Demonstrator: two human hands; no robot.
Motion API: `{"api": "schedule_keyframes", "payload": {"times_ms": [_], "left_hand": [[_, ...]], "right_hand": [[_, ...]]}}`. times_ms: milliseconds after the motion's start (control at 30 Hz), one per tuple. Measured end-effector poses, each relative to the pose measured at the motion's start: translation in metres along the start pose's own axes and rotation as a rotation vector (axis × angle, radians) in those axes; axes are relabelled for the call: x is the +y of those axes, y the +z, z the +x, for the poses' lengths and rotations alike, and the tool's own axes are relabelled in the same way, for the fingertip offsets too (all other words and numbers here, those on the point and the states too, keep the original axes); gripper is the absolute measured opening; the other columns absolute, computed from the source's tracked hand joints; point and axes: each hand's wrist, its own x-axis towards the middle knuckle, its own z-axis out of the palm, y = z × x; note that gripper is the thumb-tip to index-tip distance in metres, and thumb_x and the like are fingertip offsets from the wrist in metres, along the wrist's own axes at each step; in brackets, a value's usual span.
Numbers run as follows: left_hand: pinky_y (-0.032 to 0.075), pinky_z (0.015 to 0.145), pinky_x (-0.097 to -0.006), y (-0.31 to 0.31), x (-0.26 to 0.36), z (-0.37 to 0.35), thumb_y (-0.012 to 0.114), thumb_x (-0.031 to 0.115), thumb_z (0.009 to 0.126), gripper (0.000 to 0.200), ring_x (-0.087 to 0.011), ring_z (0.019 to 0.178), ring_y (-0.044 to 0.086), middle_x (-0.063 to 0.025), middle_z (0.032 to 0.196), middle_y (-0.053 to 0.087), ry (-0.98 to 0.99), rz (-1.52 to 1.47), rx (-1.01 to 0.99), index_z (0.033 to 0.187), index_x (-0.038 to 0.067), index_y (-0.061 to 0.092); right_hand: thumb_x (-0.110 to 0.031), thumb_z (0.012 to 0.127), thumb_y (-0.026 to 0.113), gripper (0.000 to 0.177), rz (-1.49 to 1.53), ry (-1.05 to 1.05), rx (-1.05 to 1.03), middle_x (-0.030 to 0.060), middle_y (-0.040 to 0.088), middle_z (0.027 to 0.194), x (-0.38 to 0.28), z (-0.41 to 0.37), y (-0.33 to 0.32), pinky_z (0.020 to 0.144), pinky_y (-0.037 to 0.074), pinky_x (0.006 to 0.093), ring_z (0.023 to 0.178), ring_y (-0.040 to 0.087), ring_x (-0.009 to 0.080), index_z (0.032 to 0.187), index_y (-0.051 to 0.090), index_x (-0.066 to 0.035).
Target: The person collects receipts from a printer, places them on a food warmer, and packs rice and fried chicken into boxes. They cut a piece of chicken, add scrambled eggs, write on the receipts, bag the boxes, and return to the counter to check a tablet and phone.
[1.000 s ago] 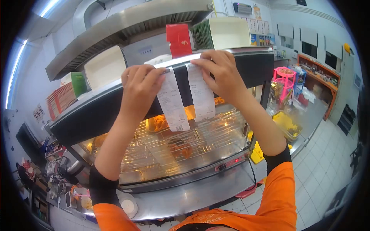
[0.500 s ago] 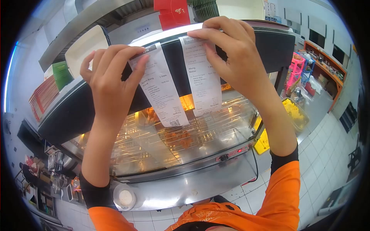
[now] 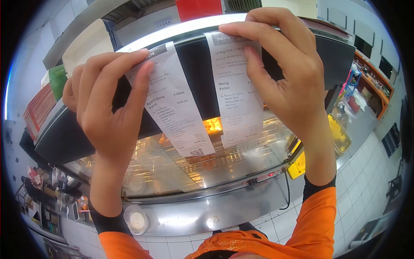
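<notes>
Two printed paper receipts hang side by side before the dark upper panel of a glass food warmer [image 3: 194, 64]. My left hand [image 3: 108, 95] pinches the top of the left receipt [image 3: 179, 110] between thumb and forefinger. That slip slants down to the right and has a QR code near its lower end. My right hand [image 3: 286, 64] has thumb and forefinger at the top of the right receipt [image 3: 237, 95], which hangs nearly straight. Its right edge is partly hidden behind my fingers. Behind the slips, fried food lies on the warmer's lit rack.
A steel counter [image 3: 181, 216] runs below the warmer, with a white-filled round container [image 3: 138, 221] at its left. Yellow food fills a tray [image 3: 338, 134] at right. A red box [image 3: 198, 9] and stacked cartons [image 3: 39, 105] stand behind. A black cable [image 3: 288, 190] hangs at right.
Both hands and receipts now appear larger and nearer the camera. The hands have spread slightly apart, and the receipts' lower ends sit lower in view. Both pinches stay closed.
</notes>
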Motion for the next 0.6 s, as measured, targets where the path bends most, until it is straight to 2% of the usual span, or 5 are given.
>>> {"api": "schedule_keyframes", "payload": {"times_ms": [100,200,500,567,600], "left_hand": [[0.031,0.078,-0.0288,-0.002,0.002,-0.001,0.076,0.016,0.074,0.016,-0.0135,0.079,0.055,-0.0001,0.084,0.063,-0.002,0.019,-0.004,0.088,0.01,0.07],[0.033,0.088,-0.031,-0.005,0.005,-0.002,0.072,0.018,0.08,0.015,-0.0132,0.089,0.057,-0.0013,0.093,0.066,-0.102,0.053,-0.102,0.093,0.011,0.071],[0.037,0.072,-0.0315,0.006,0.001,0.005,0.073,0.01,0.074,0.01,-0.0203,0.076,0.054,-0.0032,0.083,0.059,-0.026,-0.021,0.051,0.082,0.007,0.069],[0.036,0.079,-0.0325,0.0,0.007,0.01,0.069,0.013,0.079,0.006,-0.0197,0.078,0.056,-0.0049,0.083,0.061,-0.049,0.06,-0.035,0.079,0.006,0.068],[0.03,0.086,-0.0331,0.002,0.008,0.01,0.069,0.018,0.08,0.009,-0.0172,0.078,0.056,-0.0022,0.081,0.06,-0.027,0.105,-0.026,0.076,0.01,0.066]], "right_hand": [[0.002,0.074,0.062,0.025,0.001,0.006,-0.013,0.0087,0.058,0.094,0.0,-0.001,0.0,0.08,0.04,0.031,0.088,0.056,0.0219,0.098,0.067,-0.004],[0.002,0.074,0.061,0.025,-0.003,0.01,-0.028,0.0081,0.059,0.094,0.001,-0.001,-0.001,0.08,0.041,0.0304,0.088,0.057,0.0218,0.098,0.067,-0.005],[0.005,0.075,0.059,0.022,0.008,-0.004,-0.045,0.0075,0.062,0.088,0.008,0.008,-0.002,0.073,0.047,0.0259,0.082,0.061,0.021,0.094,0.066,-0.005],[0.005,0.077,0.058,0.016,0.024,0.06,-0.071,0.0087,0.062,0.088,0.004,0.013,-0.003,0.083,0.046,0.0292,0.085,0.061,0.0212,0.09,0.064,-0.002],[0.005,0.078,0.057,0.013,0.041,0.087,-0.09,0.0089,0.063,0.087,0.002,0.015,-0.005,0.096,0.042,0.0355,0.087,0.061,0.0217,0.089,0.063,-0.001]]}}
